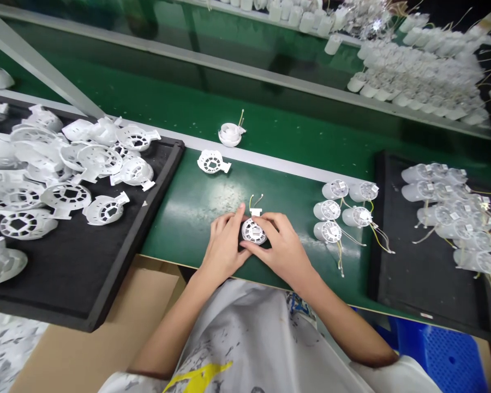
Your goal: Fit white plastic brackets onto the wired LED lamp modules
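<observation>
A round white plastic housing (pixel 253 232) with slots in its face and a tab at the top is gripped from both sides near the bench's front edge. My left hand (pixel 226 240) closes on its left side, thumb and fingers along the rim. On the right side, my right hand (pixel 281 240) pinches the rim, its index finger near the tab. Two thin wires rise from behind the tab. Farther back lie a loose slotted housing (pixel 213 162) and a white cup-shaped assembly (pixel 231 134) with a wire sticking up.
A black tray (pixel 118 273) on the left carries a heap of white housings. Several wired white cylinders (pixel 328 209) stand at the right, beside another black tray (pixel 393 262) holding more of them. A metal rail (pixel 270 162) crosses behind; shelves above bear more cylinders (pixel 425 82).
</observation>
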### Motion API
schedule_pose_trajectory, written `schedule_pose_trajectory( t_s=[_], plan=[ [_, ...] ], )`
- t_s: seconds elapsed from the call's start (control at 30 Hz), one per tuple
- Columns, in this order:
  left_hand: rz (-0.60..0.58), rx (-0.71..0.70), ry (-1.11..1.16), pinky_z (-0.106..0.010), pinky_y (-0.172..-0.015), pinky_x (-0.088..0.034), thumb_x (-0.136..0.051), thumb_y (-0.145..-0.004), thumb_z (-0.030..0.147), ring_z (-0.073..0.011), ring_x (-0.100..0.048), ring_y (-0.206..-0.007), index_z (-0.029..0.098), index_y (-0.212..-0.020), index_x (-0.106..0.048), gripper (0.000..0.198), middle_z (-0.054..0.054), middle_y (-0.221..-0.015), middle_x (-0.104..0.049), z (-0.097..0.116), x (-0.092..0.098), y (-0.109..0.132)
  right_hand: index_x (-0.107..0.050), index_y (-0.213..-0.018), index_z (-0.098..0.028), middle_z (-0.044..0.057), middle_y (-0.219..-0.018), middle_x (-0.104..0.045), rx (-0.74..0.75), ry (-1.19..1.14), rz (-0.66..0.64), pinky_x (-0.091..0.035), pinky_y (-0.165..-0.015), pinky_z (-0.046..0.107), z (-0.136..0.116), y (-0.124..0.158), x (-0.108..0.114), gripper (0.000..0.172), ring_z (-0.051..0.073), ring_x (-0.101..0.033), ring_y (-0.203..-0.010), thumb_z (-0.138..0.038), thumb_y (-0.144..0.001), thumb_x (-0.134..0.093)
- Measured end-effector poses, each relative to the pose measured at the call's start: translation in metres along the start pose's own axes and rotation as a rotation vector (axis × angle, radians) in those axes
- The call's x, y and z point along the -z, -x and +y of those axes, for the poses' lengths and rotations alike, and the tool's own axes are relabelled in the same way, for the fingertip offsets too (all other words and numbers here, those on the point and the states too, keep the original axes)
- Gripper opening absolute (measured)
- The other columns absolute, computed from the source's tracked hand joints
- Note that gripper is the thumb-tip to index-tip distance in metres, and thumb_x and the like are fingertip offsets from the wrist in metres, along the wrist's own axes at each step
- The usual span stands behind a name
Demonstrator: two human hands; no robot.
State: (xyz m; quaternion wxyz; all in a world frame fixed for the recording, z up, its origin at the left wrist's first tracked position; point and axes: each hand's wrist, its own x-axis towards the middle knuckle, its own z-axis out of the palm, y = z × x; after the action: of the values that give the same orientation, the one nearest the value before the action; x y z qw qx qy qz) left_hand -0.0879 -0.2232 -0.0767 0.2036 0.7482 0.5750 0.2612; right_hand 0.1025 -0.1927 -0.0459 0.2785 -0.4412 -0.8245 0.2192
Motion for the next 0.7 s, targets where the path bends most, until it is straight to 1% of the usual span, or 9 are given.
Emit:
schedule_pose_trajectory(
  t_s=[0.1, 0.2, 0.27, 0.37, 0.47, 0.53, 0.57, 0.63, 0.7],
  plan=[
    [-0.007, -0.019, -0.018, -0.056, -0.113, -0.039, -0.071, -0.093, 0.029, -0.0364, -0.051, -0.130, 0.026, -0.172, 0.004, 0.109, -0.016, -0.143, -0.062, 0.000, -0.003, -0.001, -0.065, -0.137, -0.021, 0.015, -0.128, -0.064, -0.017, -0.014, -0.031, -0.059, -0.097, 0.045, 0.003, -0.001, -0.001, 0.047, 0.029, -0.064, -0.115, -0.044, -0.098, -0.074],
    [-0.021, -0.013, 0.009, -0.058, -0.113, -0.041, -0.070, -0.094, 0.032, -0.0371, -0.051, -0.131, 0.023, -0.172, 0.001, 0.106, -0.017, -0.142, -0.062, -0.002, -0.003, -0.002, -0.066, -0.135, -0.023, 0.012, -0.129, -0.067, -0.031, -0.003, -0.082, -0.055, -0.098, 0.044, 0.009, -0.004, -0.002, 0.046, 0.028, -0.063, -0.118, -0.050, -0.098, -0.073],
    [-0.046, -0.012, 0.057, -0.060, -0.116, -0.041, -0.070, -0.092, 0.031, -0.0375, -0.050, -0.134, 0.021, -0.172, -0.010, 0.101, -0.018, -0.144, -0.061, -0.004, 0.004, -0.003, -0.067, -0.134, -0.026, 0.010, -0.128, -0.070, -0.031, 0.042, -0.121, -0.052, -0.098, 0.046, 0.011, -0.005, -0.002, 0.045, 0.030, -0.063, -0.121, -0.054, -0.099, -0.070],
    [-0.139, 0.000, 0.224, -0.057, -0.122, -0.040, -0.069, -0.092, 0.028, -0.0343, -0.049, -0.142, 0.025, -0.163, -0.039, 0.077, -0.014, -0.150, -0.059, -0.004, 0.024, -0.004, -0.065, -0.136, -0.025, 0.010, -0.128, -0.072, -0.040, 0.049, -0.146, -0.049, -0.099, 0.047, 0.010, -0.004, -0.002, 0.047, 0.030, -0.062, -0.122, -0.056, -0.101, -0.067],
    [-0.152, 0.146, 0.502, -0.053, -0.122, -0.043, -0.072, -0.095, 0.035, -0.0315, -0.055, -0.142, 0.028, -0.153, -0.056, 0.060, -0.010, -0.154, -0.060, 0.006, 0.037, -0.011, -0.061, -0.139, -0.024, 0.010, -0.131, -0.071, -0.039, -0.012, -0.047, -0.050, -0.101, 0.046, 0.006, 0.000, 0.004, 0.047, 0.028, -0.061, -0.123, -0.052, -0.102, -0.067],
    [-0.179, 0.259, 0.776, -0.051, -0.116, -0.050, -0.073, -0.096, 0.042, -0.0316, -0.064, -0.134, 0.025, -0.151, -0.058, 0.059, -0.013, -0.149, -0.065, 0.021, 0.034, -0.023, -0.060, -0.139, -0.024, 0.011, -0.133, -0.070, -0.043, -0.019, 0.099, -0.051, -0.104, 0.047, 0.005, 0.004, 0.014, 0.046, 0.029, -0.061, -0.124, -0.050, -0.102, -0.068],
    [-0.224, 0.295, 0.918, -0.049, -0.112, -0.054, -0.073, -0.096, 0.044, -0.0312, -0.068, -0.128, 0.023, -0.149, -0.060, 0.058, -0.014, -0.144, -0.069, 0.030, 0.030, -0.032, -0.060, -0.140, -0.025, 0.011, -0.133, -0.069, -0.047, -0.007, 0.177, -0.051, -0.105, 0.048, 0.006, 0.007, 0.020, 0.047, 0.029, -0.062, -0.124, -0.050, -0.101, -0.069],
    [-0.335, 0.299, 1.116, -0.045, -0.105, -0.058, -0.072, -0.097, 0.045, -0.0296, -0.075, -0.116, 0.019, -0.143, -0.065, 0.053, -0.015, -0.130, -0.076, 0.048, 0.019, -0.056, -0.058, -0.143, -0.026, 0.012, -0.136, -0.067, -0.060, 0.046, 0.284, -0.050, -0.109, 0.051, 0.009, 0.014, 0.038, 0.050, 0.030, -0.061, -0.127, -0.051, -0.101, -0.069],
    [-0.355, 0.204, 1.076, -0.044, -0.104, -0.059, -0.072, -0.097, 0.043, -0.0280, -0.076, -0.112, 0.017, -0.138, -0.067, 0.049, -0.014, -0.124, -0.078, 0.059, 0.007, -0.090, -0.053, -0.149, -0.026, 0.014, -0.141, -0.064, -0.119, 0.135, 0.336, -0.049, -0.111, 0.052, 0.016, 0.024, 0.058, 0.055, 0.031, -0.058, -0.131, -0.051, -0.101, -0.068]
  ],
)
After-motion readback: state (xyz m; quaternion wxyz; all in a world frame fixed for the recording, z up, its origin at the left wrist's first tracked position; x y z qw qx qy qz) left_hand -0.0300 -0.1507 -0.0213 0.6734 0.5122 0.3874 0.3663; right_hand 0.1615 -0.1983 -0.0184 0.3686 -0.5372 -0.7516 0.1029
